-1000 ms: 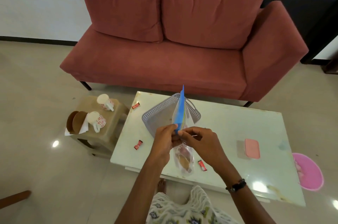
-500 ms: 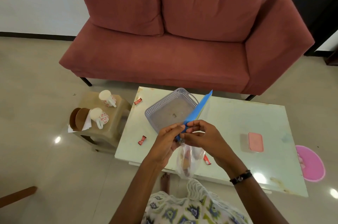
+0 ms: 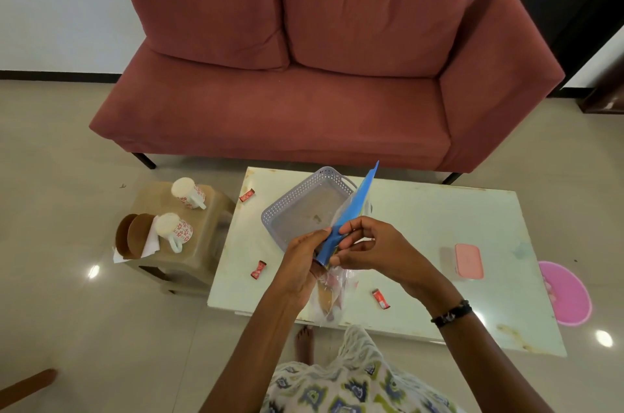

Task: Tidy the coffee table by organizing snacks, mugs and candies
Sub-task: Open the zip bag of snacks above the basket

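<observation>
Both your left hand and right hand are pinching the blue-topped snack bag, its long axis slanting up-right over the grey basket just beyond, near the coffee table's far-left corner.

No text, label or number can be read anywhere here.
</observation>
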Demonstrator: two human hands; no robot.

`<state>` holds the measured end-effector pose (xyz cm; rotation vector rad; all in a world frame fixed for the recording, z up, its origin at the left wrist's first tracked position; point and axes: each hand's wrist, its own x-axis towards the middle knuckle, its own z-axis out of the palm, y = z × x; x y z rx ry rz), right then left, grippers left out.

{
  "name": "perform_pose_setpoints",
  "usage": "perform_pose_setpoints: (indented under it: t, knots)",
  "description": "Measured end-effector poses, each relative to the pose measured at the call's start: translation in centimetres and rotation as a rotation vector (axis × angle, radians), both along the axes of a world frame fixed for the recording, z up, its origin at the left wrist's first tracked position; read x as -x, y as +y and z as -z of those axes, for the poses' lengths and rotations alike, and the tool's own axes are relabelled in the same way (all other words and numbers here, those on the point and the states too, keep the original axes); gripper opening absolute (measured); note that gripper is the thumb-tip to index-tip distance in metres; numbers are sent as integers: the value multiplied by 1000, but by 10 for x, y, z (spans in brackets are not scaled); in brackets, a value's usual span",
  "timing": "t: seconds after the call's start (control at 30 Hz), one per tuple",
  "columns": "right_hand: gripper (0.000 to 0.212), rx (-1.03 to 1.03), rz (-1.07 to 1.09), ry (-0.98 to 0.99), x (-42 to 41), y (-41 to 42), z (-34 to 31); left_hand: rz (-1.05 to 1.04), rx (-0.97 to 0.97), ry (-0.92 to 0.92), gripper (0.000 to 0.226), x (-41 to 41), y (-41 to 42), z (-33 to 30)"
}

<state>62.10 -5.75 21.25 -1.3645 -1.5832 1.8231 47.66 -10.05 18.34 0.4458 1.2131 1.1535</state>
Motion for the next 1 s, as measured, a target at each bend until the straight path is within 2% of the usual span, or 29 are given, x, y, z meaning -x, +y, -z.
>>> perform_pose_setpoints:
  t: [0.3, 0.73, 1.0]
  knots:
    - [38, 17, 5, 24, 10, 15, -5, -14, 6, -98, 18, 13, 13, -8]
    - [38, 26, -24, 17, 19, 24, -9, -22, 18, -147, 20, 22, 17, -14]
    - [36, 26, -37, 21, 20, 24, -12, 16, 7, -88, 16, 25, 18, -13]
